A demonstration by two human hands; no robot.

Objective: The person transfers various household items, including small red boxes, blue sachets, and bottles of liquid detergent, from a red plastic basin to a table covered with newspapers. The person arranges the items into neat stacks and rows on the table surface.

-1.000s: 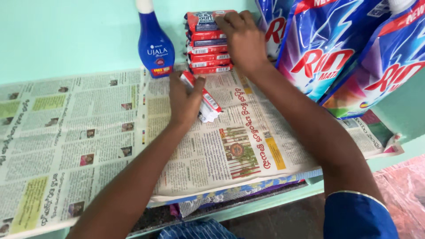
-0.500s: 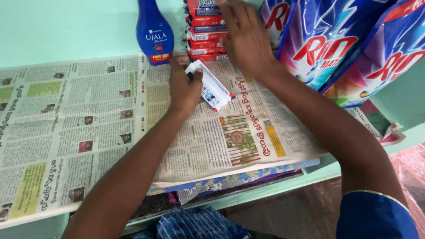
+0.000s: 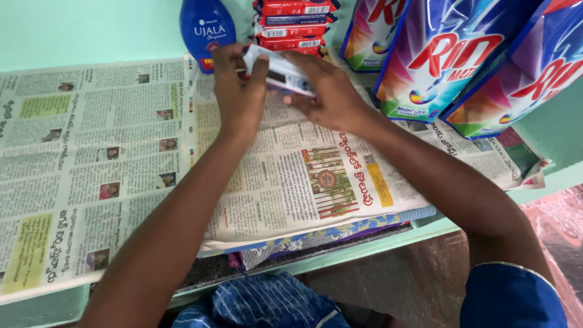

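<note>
Nearest to us: blue striped cloth (image 3: 267, 304) at the bottom edge, then the pale green shelf (image 3: 364, 246) lip with newspaper (image 3: 121, 182) spread flat over it.

Mid-frame, our two forearms reach in over the paper. Our left hand (image 3: 238, 97) and right hand (image 3: 325, 97) meet on one small packet (image 3: 280, 74), white with some red and dark print. Left fingers wrap its left end, right fingers cover its right end, so both hands are closed on it, and it sits just above the newspaper.

Behind it: a stack of red packets (image 3: 291, 24) against the wall, very close to the held packet. Blue bottle (image 3: 207, 30) is just left of the stack, beside our left hand. Big detergent bags (image 3: 443, 61) lean at the right.

Risks, as we judge it: the left knuckles are tight by the bottle, so a nudge could tip it. Pushing the packet back could knock the stack crooked. The newspaper may slide or crease under our wrists.
</note>
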